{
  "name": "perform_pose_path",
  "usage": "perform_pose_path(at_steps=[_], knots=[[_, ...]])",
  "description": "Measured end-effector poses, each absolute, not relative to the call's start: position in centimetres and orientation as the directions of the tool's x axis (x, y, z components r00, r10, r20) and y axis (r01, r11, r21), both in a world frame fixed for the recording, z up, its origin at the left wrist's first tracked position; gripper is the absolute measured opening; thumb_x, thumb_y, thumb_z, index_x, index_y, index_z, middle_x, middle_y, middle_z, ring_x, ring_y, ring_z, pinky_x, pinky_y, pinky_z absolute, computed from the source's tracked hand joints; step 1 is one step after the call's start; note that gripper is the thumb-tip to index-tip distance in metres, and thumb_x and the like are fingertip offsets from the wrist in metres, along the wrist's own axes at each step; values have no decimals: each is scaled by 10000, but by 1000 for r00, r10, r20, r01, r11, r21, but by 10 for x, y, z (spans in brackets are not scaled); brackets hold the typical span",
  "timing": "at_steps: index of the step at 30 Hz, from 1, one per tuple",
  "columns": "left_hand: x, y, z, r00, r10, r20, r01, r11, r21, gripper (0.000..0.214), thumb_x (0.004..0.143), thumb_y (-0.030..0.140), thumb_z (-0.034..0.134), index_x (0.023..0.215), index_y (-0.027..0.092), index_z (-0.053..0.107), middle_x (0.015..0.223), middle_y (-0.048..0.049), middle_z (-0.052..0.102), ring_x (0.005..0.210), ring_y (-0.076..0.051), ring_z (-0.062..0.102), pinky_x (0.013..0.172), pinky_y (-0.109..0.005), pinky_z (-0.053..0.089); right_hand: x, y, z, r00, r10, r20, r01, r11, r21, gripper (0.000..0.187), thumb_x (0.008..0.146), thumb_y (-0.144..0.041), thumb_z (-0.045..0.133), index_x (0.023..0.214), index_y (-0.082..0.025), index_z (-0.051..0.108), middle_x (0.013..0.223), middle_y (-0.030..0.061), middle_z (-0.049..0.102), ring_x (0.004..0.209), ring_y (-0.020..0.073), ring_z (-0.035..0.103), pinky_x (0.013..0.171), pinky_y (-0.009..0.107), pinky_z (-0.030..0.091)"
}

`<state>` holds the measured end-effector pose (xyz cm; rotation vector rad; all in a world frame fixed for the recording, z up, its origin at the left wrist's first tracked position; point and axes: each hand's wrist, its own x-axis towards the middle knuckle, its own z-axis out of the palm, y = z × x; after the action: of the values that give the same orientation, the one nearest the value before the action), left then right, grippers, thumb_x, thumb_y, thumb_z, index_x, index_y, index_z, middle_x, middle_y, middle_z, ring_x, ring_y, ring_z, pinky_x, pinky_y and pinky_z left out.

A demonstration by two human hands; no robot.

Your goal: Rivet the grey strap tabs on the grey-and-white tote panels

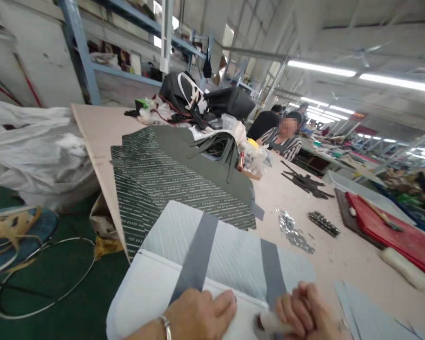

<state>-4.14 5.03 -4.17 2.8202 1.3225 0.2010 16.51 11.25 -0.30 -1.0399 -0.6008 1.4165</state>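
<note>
In the head view, a pale panel [138, 295] lies at the lower centre of the frame; two grey strips, the left strip [198, 245] and the right strip [272, 264], already cross it, so the piece looks partly made up. The left hand [198, 312] rests on the panel, fingers close together; the right hand [302, 311] has its fingers clamped round a pale tool [278, 323] at the lower right; blur hides whether the tool meets the panel, and whether the left fingertips pinch anything cannot be told. Loose metal pieces [292, 230] at centre right lie unused; printed dark sheets [184, 186], left of centre, seem unworked.
</note>
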Motion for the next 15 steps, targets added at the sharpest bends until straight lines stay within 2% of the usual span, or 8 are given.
perform_pose_path(at_steps=[2, 5, 10, 15], knots=[[-45, 48, -25, 615, 784, 85, 769, -621, 155, 441, 931, 248, 533, 1358, 154, 478, 1380, -112, 584, 775, -179, 681, 600, -323, 584, 154, 118, 6, 165, 961, -222, -615, -76, -785, 264, 776, -406, 753, 714, -205, 594, 412, -139, 260, 341, 49, 184, 375, 185, 282], [-50, 49, -15, 579, 811, 79, 785, -582, 213, 430, 924, 158, 493, 1354, 155, 504, 1407, -103, 565, 868, -206, 690, 674, -357, 601, 144, 131, 3, 168, 952, -256, -697, -69, -714, 255, 805, -366, 714, 671, -203, 571, 418, -156, 184, 361, 53, 102, 371, 168, 269], [-49, 49, -24, 566, 816, 119, 771, -574, 275, 433, 914, 123, 487, 1340, 175, 540, 1417, -43, 567, 948, -223, 690, 737, -379, 614, 146, 138, -17, 122, 952, -280, -758, -93, -646, 219, 817, -325, 705, 680, -192, 599, 433, -159, 180, 365, 53, 114, 381, 161, 294], [-48, 49, -23, 553, 823, 132, 782, -567, 259, 426, 928, 154, 491, 1350, 179, 546, 1422, -32, 565, 920, -215, 687, 687, -368, 601, 141, 138, -18, 120, 944, -307, -786, -99, -610, 225, 862, -304, 651, 682, -177, 607, 422, -151, 229, 350, 50, 148, 376, 162, 303]])
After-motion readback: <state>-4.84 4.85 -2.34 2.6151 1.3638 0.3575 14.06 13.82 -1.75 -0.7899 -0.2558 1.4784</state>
